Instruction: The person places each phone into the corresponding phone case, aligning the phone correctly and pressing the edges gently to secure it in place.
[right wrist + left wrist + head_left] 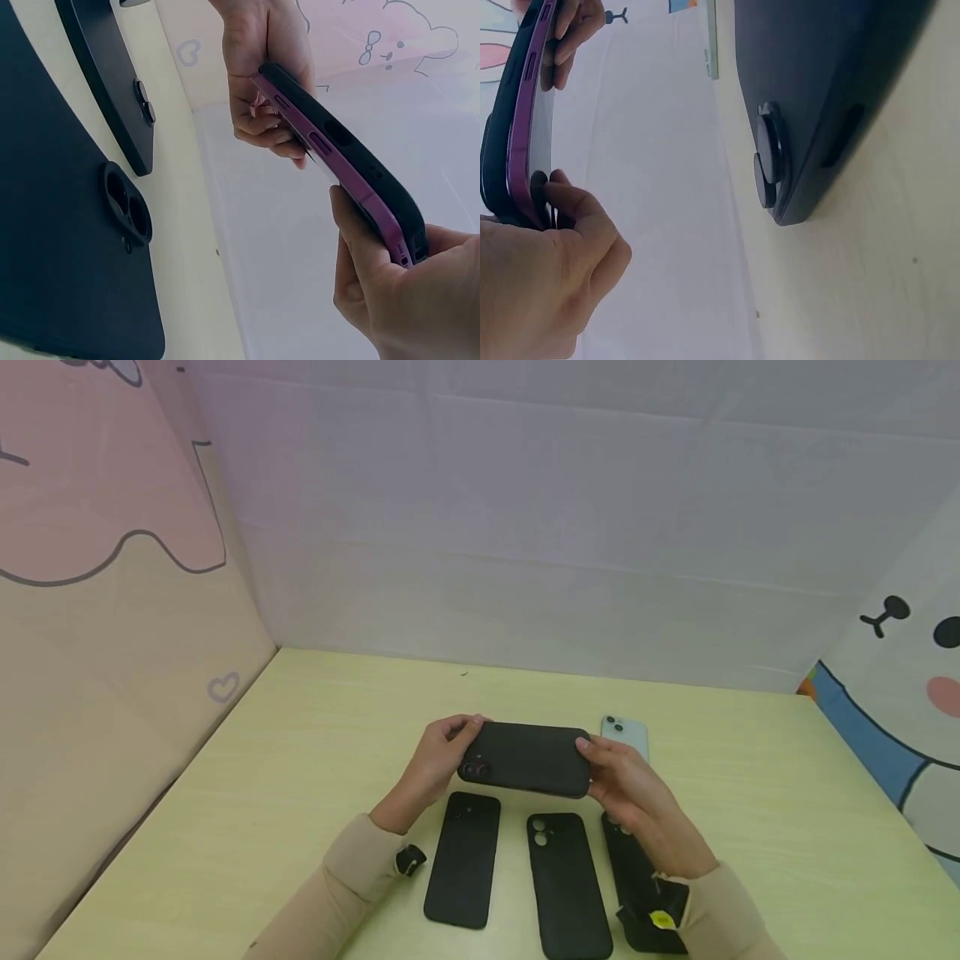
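Observation:
Both hands hold a phone with a pink-purple frame (352,180) and a black phone case (536,760) against its back, raised above the table. My left hand (429,767) grips the end with the camera lenses, thumb on the case's back. On the opposite end, my right hand (637,789) pinches with its thumb over the corner. Along one long side, the right wrist view shows the frame exposed beside the case's edge. The left wrist view has the left hand's fingers (581,206) curled round onto the screen side.
Below the hands lie a black-backed phone or case (462,864), a black case with open camera holes (570,889) and another black one (637,893) partly under the right forearm. A pale green phone (630,737) lies behind the right hand. Cloth walls (540,543) enclose the table (337,710).

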Demonstrator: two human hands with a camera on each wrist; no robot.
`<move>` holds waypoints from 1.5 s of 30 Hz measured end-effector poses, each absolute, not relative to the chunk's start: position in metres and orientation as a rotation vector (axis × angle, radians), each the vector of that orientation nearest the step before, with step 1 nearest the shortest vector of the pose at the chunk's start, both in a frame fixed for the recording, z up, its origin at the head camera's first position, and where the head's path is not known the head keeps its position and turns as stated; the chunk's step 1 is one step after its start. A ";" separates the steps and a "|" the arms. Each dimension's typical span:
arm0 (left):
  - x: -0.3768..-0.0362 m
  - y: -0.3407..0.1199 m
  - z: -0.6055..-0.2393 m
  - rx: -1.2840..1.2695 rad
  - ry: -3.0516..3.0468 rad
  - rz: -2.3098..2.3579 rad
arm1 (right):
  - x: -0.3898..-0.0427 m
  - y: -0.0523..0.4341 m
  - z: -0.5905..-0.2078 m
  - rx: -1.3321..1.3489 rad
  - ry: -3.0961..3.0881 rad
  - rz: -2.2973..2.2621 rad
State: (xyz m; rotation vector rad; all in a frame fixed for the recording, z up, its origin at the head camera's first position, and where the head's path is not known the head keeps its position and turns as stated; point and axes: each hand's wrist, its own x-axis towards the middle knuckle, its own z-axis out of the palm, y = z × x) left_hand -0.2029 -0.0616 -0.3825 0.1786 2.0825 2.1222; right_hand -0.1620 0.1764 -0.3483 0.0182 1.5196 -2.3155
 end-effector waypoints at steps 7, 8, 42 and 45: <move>-0.205 -0.069 -0.379 0.161 1.964 2.071 | -0.164 0.180 -0.348 -0.009 1.479 -2.351; -0.205 -0.070 -0.378 0.160 1.960 2.068 | -0.164 0.180 -0.348 -0.016 1.474 -2.354; -0.200 -0.085 -0.356 0.435 1.922 1.778 | -0.171 0.188 -0.339 -0.195 1.578 -2.436; -0.200 -0.084 -0.357 0.404 1.955 1.790 | -0.172 0.186 -0.337 -0.182 1.619 -2.419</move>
